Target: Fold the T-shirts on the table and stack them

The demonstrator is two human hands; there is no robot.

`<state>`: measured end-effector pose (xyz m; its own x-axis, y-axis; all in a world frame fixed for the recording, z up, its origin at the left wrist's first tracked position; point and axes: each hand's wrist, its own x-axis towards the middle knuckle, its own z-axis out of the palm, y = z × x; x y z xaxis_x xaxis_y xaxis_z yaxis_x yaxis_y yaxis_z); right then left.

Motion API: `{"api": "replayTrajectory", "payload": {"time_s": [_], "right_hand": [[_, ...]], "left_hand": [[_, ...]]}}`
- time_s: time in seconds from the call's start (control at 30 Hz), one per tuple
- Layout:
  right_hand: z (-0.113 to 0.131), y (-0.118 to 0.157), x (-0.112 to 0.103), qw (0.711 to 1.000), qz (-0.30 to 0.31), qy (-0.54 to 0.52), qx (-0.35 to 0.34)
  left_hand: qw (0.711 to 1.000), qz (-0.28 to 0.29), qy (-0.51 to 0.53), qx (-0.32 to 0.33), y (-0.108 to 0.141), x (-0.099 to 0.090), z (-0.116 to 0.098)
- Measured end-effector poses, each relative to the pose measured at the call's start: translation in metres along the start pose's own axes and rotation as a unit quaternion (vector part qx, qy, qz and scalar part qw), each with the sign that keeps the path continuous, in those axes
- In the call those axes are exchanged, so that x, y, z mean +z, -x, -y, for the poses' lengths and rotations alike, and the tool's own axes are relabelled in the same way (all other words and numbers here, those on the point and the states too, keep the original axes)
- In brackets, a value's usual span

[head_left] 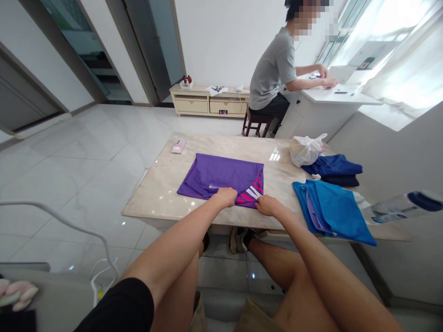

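Observation:
A purple garment (224, 173), folded into a flat rectangle, lies on the marble-topped table (162, 193). Small white lettering runs along its near side, and pink and white stripes mark its near right corner. My left hand (226, 197) is closed on the near edge, just left of the stripes. At the striped corner, the fingers of my right hand (266, 204) pinch the cloth. The fingertips of both hands are partly hidden.
Blue folded clothes (332, 207) lie at the table's right, with dark blue clothes (334, 166), a white plastic bag (306, 150) and a clear bottle (398, 207) nearby. A pink phone (179, 146) rests at the back left. Beyond, a person (273, 69) sits at a white counter (339, 94).

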<state>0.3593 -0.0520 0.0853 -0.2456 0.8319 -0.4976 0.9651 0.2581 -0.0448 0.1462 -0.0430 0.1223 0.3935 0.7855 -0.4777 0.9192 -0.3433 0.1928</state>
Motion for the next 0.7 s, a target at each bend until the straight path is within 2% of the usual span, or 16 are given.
{"api": "replayTrajectory", "payload": {"time_s": [0.13,0.23,0.37,0.5,0.7], "right_hand": [[0.007,0.003,-0.006,0.997,0.016,-0.043,-0.066],[-0.001,0.007,-0.009,0.994,-0.020,-0.079,-0.077],[-0.022,0.008,-0.005,0.993,-0.099,-0.064,0.004],[-0.040,0.001,0.003,0.990,-0.108,-0.080,0.053],[-0.059,-0.015,0.014,0.972,-0.126,-0.137,0.144]], "left_hand": [[1.000,-0.001,0.020,0.018,-0.009,0.010,-0.002],[0.999,-0.005,0.035,0.027,-0.016,0.019,-0.005],[0.998,-0.009,0.059,0.027,-0.023,0.032,-0.012],[0.997,-0.033,0.066,0.025,-0.024,0.041,-0.024],[0.998,-0.026,0.031,0.043,-0.025,0.048,-0.044]]}}
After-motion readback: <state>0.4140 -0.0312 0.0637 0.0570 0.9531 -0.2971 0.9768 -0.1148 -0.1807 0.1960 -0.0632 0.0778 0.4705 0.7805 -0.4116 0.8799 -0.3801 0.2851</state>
